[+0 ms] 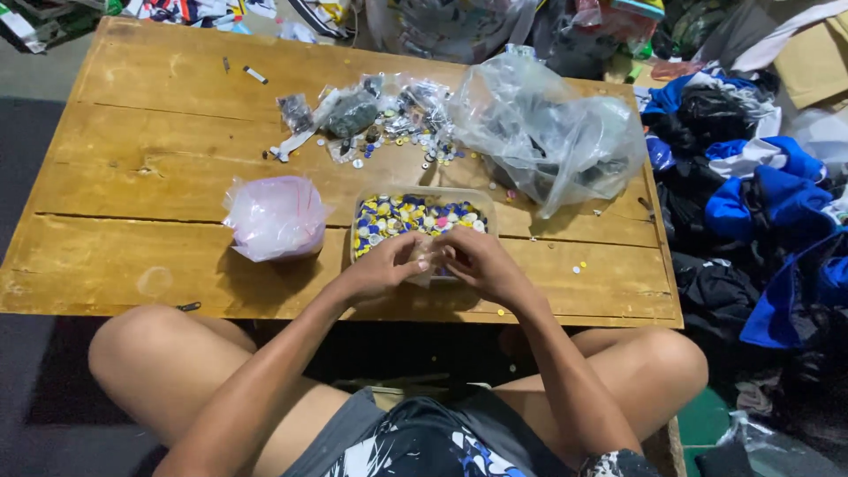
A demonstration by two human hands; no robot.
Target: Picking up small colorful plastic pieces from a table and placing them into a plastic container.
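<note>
1. Left hand [384,265] and right hand [477,261] meet, pinching a small clear bag [427,261] together.
2. The bag sits over the near edge of the button tray [422,215].
3. A pink bag [276,216] lies left.

Bare wooden table [132,177] lay open at left; pink bag [276,216], button tray [422,215] and clear bag [548,141] blocked the centre and right.

My arms are bare to the shoulder, no sleeves, no watch, no rings on my left hand [382,268] or right hand [477,262]. My knees are bare too. I wear dark grey shorts [424,442] printed with white, blue and black splashes.
</note>
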